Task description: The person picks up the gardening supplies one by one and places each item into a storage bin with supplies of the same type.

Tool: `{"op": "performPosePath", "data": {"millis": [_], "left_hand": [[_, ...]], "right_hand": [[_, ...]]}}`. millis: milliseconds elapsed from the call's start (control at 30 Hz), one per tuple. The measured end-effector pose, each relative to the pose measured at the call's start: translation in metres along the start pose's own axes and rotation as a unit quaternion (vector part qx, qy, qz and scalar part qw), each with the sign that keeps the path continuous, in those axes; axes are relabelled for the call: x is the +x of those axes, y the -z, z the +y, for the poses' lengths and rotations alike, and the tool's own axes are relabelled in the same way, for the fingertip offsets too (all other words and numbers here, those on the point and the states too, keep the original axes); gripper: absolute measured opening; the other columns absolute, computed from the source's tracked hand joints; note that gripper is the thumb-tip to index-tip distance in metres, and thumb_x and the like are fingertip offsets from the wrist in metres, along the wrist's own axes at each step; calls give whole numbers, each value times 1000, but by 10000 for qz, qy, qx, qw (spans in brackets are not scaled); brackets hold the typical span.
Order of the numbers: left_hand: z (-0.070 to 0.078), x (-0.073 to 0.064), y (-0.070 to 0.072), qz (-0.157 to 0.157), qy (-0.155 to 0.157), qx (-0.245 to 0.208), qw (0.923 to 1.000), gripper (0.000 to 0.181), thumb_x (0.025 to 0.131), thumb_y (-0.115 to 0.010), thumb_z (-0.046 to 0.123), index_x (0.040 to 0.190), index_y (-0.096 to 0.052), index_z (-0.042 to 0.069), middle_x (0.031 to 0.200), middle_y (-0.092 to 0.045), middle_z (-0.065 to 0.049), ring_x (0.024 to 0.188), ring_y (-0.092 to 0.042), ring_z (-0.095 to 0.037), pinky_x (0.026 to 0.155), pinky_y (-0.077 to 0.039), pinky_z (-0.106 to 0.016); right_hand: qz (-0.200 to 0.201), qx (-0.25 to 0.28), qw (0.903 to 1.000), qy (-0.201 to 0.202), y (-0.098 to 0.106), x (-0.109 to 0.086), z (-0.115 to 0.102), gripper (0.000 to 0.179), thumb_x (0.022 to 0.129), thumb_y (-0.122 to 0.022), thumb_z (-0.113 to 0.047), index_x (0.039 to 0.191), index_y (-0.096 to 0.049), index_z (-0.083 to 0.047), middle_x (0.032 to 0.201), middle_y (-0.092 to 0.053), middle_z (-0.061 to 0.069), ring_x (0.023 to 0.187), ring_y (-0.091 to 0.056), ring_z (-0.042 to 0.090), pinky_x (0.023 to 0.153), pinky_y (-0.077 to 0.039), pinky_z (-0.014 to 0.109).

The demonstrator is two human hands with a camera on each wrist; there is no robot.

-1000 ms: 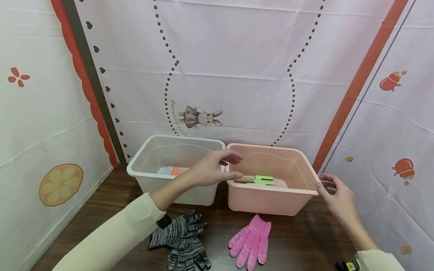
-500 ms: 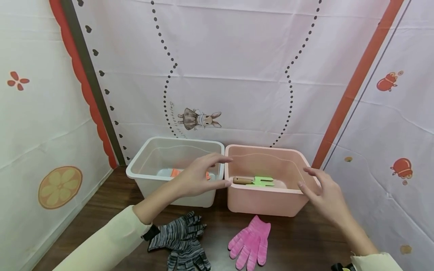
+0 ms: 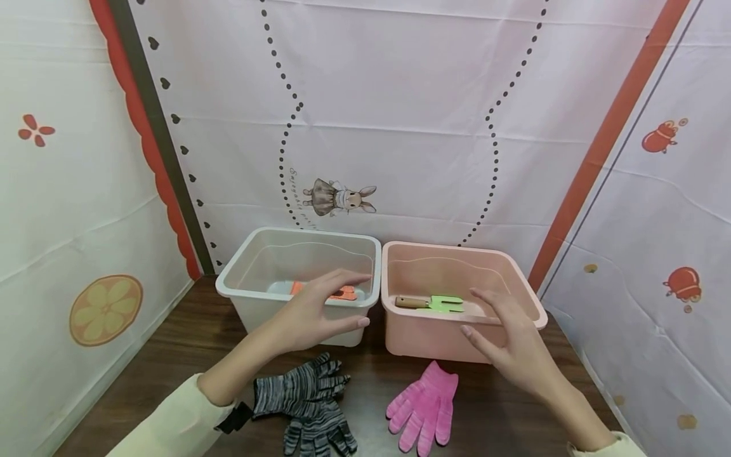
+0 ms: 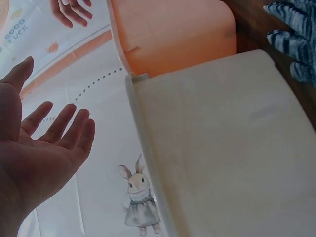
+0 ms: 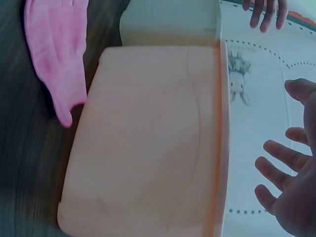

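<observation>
My left hand (image 3: 311, 315) hovers over the near rim of the white bin (image 3: 242, 294), its thumb and fingers spread and holding nothing. An orange item (image 3: 345, 293) lies inside that bin, partly hidden behind this hand. My right hand (image 3: 514, 339) is over the near right side of the pink bin (image 3: 434, 336), fingers apart and nothing between them. In the pink bin lies a small green hand fork (image 3: 444, 303) with a wooden handle. Both wrist views show the palms open: the left hand (image 4: 49, 133) and the right hand (image 5: 291, 163) sit above the bin rims.
A pair of grey-black striped gloves (image 3: 311, 397) lies on the dark wooden table (image 3: 177, 355), left of centre. A pink glove (image 3: 425, 409) lies in front of the pink bin. Printed white cloth (image 3: 400, 127) hangs behind and along both sides.
My right hand has left the pink bin's right corner and moved left and nearer me. My left hand has drawn back to the left and down, away from between the bins.
</observation>
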State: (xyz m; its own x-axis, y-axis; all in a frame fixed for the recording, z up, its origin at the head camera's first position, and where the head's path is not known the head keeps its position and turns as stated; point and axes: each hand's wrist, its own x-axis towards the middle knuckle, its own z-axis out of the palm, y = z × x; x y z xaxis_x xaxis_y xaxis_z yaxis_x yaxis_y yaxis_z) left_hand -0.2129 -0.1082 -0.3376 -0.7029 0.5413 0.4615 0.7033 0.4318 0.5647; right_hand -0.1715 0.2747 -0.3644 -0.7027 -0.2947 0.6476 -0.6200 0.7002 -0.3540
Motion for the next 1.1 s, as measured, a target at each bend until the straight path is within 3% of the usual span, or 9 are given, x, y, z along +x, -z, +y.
{"op": "performPosePath", "data": {"millis": [133,267,567,733,900,1100], "left_hand": [[-4,-9,3,107,80,9,9999,66,94,-80,49,153,-54,34,149,-56,13,136,-55,-13,113,-49,-45],[-8,-15,12,434,113,-19,9990,67,93,-84,42,153,-56,31,149,-59,8,135,-56,-14,111,-52,-46],[-23,-28,42,821,504,19,9953,65,96,-82,40,154,-54,30,152,-57,5,139,-54,-22,114,-49,-51],[-34,-36,61,1008,644,119,9927,63,98,-79,34,155,-53,24,153,-56,0,141,-51,-26,117,-45,-55],[-48,-41,76,1272,872,484,9869,62,99,-79,35,154,-55,19,151,-58,-5,140,-53,-30,114,-46,-58],[-68,-49,90,1532,1288,524,9784,65,97,-80,35,154,-54,15,152,-57,-9,142,-51,-32,115,-44,-61]], "right_hand": [[-52,103,9998,156,-9,-2,-6,74,87,-89,-13,152,-55,-19,147,-60,6,137,-52,25,115,-27,12],[-167,205,9995,182,-19,-5,-13,74,87,-89,-15,153,-55,-19,147,-60,4,136,-52,23,115,-29,12],[-551,507,9968,275,-34,-4,-33,76,90,-87,-22,156,-50,-23,149,-55,0,140,-49,20,118,-33,19],[-723,594,9952,281,-44,-3,-44,75,91,-86,-28,157,-49,-24,152,-53,-4,141,-49,18,119,-34,22],[-863,764,9928,333,-58,0,-53,70,94,-84,-32,155,-52,-20,153,-53,-6,141,-51,18,117,-43,35],[-1112,1208,9860,306,-75,1,-65,68,97,-80,-35,157,-49,-29,156,-52,-8,143,-50,17,113,-49,50]]}}
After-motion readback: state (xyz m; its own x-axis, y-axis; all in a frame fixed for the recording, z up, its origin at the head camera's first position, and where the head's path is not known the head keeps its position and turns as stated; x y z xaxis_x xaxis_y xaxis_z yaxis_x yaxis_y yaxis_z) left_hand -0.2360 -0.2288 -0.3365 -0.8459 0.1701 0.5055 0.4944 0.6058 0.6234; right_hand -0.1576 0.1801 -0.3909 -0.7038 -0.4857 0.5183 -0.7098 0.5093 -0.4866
